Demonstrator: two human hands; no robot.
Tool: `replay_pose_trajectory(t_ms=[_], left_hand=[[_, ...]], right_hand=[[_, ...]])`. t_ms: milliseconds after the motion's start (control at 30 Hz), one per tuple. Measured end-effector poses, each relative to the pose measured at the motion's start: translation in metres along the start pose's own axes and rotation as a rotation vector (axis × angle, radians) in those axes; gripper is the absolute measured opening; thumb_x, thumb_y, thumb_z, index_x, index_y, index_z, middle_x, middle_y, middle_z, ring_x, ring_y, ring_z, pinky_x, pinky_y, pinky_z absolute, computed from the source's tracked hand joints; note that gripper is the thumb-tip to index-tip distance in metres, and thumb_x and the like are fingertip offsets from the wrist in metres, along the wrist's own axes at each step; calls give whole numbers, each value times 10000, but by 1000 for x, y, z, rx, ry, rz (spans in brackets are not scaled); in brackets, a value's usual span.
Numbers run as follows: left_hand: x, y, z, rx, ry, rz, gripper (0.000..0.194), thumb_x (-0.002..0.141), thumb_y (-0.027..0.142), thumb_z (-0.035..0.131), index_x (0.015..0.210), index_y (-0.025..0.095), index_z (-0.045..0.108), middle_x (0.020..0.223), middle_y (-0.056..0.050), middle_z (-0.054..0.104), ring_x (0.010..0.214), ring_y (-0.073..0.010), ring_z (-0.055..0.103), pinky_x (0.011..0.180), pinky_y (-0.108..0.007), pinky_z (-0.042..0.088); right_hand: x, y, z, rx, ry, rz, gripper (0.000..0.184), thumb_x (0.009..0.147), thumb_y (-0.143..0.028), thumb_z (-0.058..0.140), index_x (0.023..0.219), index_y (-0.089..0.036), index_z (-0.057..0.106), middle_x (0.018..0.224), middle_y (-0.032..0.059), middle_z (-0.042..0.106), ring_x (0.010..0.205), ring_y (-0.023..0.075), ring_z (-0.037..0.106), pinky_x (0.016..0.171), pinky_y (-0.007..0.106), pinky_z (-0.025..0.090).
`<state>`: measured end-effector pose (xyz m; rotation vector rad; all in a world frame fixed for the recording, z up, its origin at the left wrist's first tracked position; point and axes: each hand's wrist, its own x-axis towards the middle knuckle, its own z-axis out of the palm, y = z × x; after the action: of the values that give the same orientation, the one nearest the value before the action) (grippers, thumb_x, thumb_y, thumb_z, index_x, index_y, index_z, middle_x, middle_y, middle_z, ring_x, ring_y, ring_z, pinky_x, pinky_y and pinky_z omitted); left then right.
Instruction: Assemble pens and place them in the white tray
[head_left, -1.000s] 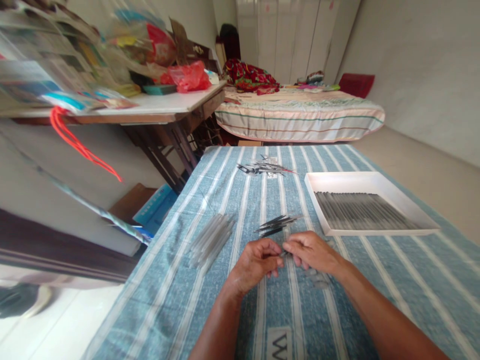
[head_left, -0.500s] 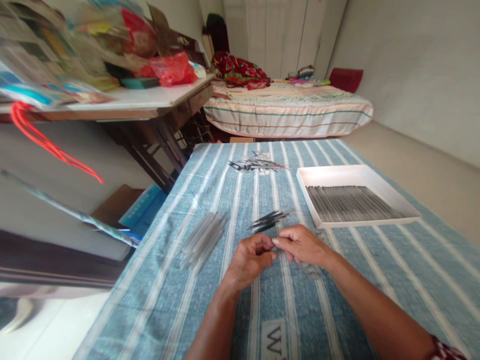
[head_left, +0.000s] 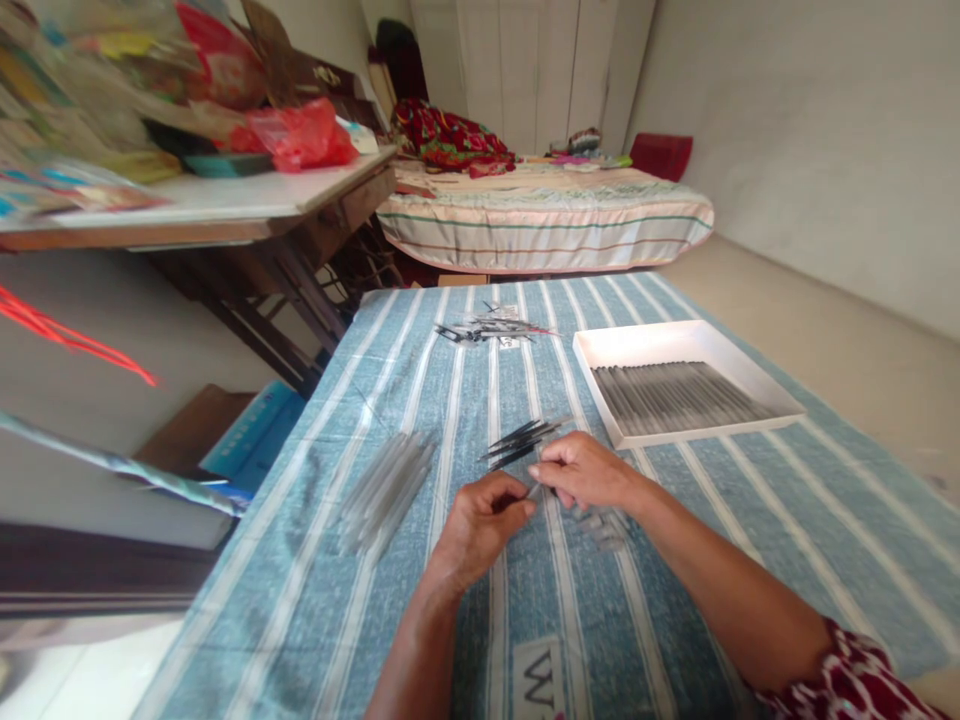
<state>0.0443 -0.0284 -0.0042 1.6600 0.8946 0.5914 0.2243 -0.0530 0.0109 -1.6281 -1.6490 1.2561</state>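
Observation:
Over the middle of the striped cloth, my left hand [head_left: 480, 522] is closed in a pinch. My right hand [head_left: 589, 470], also pinched, is just beyond it to the right. Between their fingertips shows a short bit of a thin grey stick [head_left: 534, 490]; most of it is hidden by the fingers. Slim black pointed sticks [head_left: 517, 442] lie just past the hands. Small grey pieces [head_left: 602, 527] rest beneath my right wrist. A bundle of translucent grey sleeves [head_left: 386, 490] lies to the left of my left hand.
A white open box [head_left: 709, 432] at the right holds a row of dark grey sticks [head_left: 675, 393]. Farther back is a loose pile of thin black pieces [head_left: 491, 328]. A side table [head_left: 330, 190] with bags stands left, a bed [head_left: 547, 230] behind.
The hands have drawn slightly apart, and a bit of thin grey stick now shows between them. The whole view has swung a little to the right.

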Motion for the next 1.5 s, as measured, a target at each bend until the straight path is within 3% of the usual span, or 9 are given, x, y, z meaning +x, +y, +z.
replay_pose_trajectory(t_ms=[300, 667, 867, 1000, 1167, 1333, 1500], left_hand=[[2, -8, 6, 151, 106, 7, 119, 666, 214, 656, 652, 157, 553, 600, 33, 508, 554, -107, 455, 521, -224, 334], [1, -4, 6, 170, 122, 12, 128, 675, 225, 645, 593, 155, 576, 628, 14, 531, 617, -128, 488, 580, -246, 361], [2, -7, 9, -65, 169, -116, 232, 629, 254, 706, 556, 161, 507, 510, 63, 440, 481, -73, 374, 465, -206, 284], [3, -7, 5, -290, 257, -190, 290, 605, 289, 736, 541, 168, 480, 443, 80, 434, 402, -55, 345, 403, -190, 256], [4, -3, -2, -469, 373, -202, 287, 586, 294, 758, 548, 160, 507, 479, 53, 541, 394, -53, 399, 379, -178, 296], [5, 0, -4, -610, 441, -226, 262, 579, 268, 768, 563, 154, 532, 506, 35, 575, 462, -73, 480, 391, -167, 346], [7, -3, -5, -720, 471, -202, 252, 562, 236, 782, 570, 148, 546, 567, 15, 613, 513, -92, 532, 406, -173, 392]], right_hand=[[8, -9, -1, -107, 9, 9, 328, 801, -306, 472, 502, -173, 473, 362, -41, 494, 269, 73, 440, 302, 165, 318], [14, -15, 1, -210, 51, 103, 293, 764, -270, 461, 488, -178, 502, 338, -37, 489, 268, 96, 458, 310, 185, 336], [17, -21, 3, -186, 96, 111, 380, 816, -374, 454, 503, -167, 519, 339, -32, 495, 253, 79, 425, 327, 181, 310], [9, -9, -3, -158, 124, -29, 404, 838, -408, 460, 538, -152, 551, 388, -32, 507, 320, 67, 427, 379, 178, 295], [-14, 14, -16, -493, -21, -154, 82, 715, -201, 604, 681, -168, 671, 559, -26, 599, 528, 101, 523, 482, 196, 260], [-27, 18, -16, -804, -122, -78, 124, 677, -129, 582, 707, -190, 685, 666, 20, 661, 658, 174, 591, 509, 237, 207], [-24, 19, -11, -835, -95, -50, 130, 647, -85, 561, 664, -178, 650, 627, 37, 629, 617, 178, 565, 504, 249, 177]])
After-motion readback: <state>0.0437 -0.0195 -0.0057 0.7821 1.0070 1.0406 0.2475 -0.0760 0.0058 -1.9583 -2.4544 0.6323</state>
